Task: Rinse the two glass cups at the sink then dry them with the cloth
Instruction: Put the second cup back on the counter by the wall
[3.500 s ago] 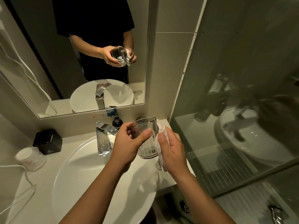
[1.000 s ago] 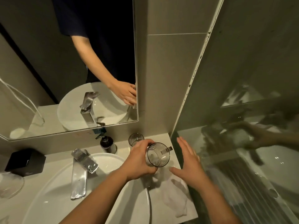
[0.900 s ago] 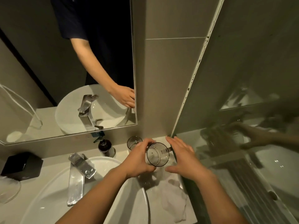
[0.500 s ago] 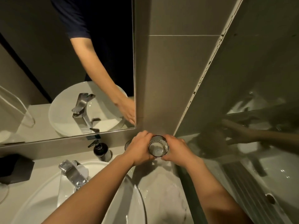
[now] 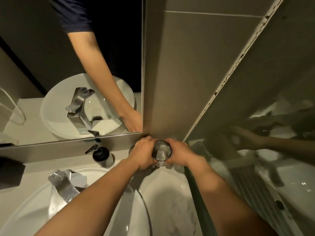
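Both hands are clasping one glass cup at the counter's far corner.

Nearest, the cloth point(image 5: 177, 217) is lying on the counter beside the sink point(image 5: 40, 212). Beyond it, the left hand point(image 5: 144, 155) and right hand point(image 5: 179, 155) are wrapping the glass cup point(image 5: 161, 152) from either side; whether it is touching the counter is unclear. The second cup point(image 5: 132, 149) is peeking out behind the left hand.

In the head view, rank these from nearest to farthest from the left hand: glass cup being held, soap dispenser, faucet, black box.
1. Glass cup: in the left hand's grip, at the back corner.
2. Soap dispenser: on the counter to its left.
3. Faucet: farther left, over the basin.
4. Black box: at the left edge.
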### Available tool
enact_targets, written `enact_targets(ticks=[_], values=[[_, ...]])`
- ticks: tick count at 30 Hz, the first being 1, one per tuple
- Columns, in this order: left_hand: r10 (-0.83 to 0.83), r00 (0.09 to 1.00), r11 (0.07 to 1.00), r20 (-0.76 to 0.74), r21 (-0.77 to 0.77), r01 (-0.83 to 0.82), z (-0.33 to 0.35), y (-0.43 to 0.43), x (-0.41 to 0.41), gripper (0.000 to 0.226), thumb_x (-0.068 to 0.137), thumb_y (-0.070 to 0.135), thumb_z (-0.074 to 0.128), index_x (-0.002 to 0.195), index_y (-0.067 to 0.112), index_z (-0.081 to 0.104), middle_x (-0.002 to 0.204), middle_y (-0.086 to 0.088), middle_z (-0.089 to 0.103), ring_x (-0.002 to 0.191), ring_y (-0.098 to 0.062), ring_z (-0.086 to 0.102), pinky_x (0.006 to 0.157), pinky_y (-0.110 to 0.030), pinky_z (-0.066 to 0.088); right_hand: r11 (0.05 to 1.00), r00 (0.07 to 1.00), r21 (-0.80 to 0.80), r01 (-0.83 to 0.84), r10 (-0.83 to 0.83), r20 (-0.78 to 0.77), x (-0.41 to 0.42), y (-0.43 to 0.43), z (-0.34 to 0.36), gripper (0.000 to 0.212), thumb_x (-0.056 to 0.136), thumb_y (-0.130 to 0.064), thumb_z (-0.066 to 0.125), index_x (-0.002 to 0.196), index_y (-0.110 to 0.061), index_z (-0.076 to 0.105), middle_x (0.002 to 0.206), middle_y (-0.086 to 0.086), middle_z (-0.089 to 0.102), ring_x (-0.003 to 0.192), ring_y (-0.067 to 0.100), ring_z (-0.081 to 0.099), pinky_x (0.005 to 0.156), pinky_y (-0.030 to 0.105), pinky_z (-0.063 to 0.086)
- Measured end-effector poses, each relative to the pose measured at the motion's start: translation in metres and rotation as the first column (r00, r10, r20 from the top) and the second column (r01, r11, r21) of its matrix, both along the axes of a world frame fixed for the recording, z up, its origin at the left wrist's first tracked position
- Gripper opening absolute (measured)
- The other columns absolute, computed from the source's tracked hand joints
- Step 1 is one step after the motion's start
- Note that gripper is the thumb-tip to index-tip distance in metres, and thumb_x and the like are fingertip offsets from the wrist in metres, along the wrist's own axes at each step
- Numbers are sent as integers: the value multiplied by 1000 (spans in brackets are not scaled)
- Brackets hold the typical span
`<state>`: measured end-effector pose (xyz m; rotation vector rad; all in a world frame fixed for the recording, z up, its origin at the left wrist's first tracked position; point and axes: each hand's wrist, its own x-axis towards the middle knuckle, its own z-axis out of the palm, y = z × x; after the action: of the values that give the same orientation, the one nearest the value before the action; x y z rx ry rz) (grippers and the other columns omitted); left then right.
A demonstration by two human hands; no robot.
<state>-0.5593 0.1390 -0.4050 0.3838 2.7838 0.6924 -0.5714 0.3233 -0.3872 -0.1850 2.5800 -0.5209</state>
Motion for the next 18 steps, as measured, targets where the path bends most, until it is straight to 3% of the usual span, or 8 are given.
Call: enact_targets(ticks=[11, 18], values=[[14, 998, 999, 56, -31, -12, -13, -4, 0, 101, 63, 42, 93, 149, 16, 46, 131, -7, 56, 125, -29, 53, 106, -39, 45, 1000, 998, -3, -3, 3, 56, -7, -4, -12, 87, 59, -29, 96, 135, -31, 53, 125, -1, 70, 118, 29, 63, 101, 43, 54], [30, 998, 998, 61, -53, -27, -13, -3, 1, 110, 66, 44, 91, 156, 13, 37, 136, -7, 53, 130, -30, 50, 111, -39, 44, 1000, 998, 20, -15, 14, 67, -7, -4, -13, 100, 62, -30, 94, 147, -33, 43, 135, -1, 66, 126, 31, 59, 108, 43, 49]])
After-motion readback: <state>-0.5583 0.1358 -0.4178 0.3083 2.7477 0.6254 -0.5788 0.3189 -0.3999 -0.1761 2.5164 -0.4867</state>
